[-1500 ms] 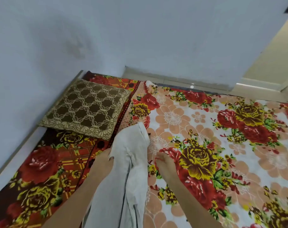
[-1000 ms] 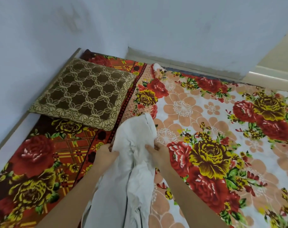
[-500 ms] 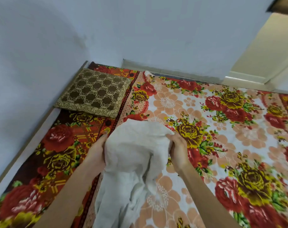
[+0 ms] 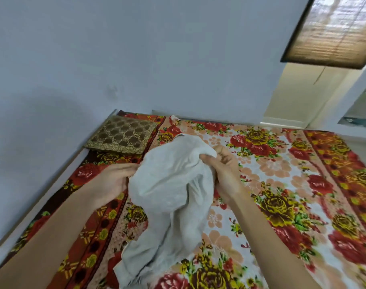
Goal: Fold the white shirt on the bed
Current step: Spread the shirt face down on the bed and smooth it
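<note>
The white shirt (image 4: 169,188) hangs bunched and crumpled between both hands, lifted above the bed, with its lower end trailing onto the floral sheet near the bottom of the view. My left hand (image 4: 113,180) grips its left edge. My right hand (image 4: 224,174) pinches the top right of the cloth between thumb and fingers. The bed (image 4: 292,184) is covered with a red, yellow and peach floral sheet.
A brown and gold patterned pillow (image 4: 123,134) lies at the bed's far left corner against the pale wall (image 4: 136,59). A doorway (image 4: 299,97) opens at the far right, with a window blind (image 4: 332,32) above it.
Both hands have raised the shirt off the bed and spread apart, so the cloth now billows between them instead of hanging narrow. The view has tilted up toward the wall.
</note>
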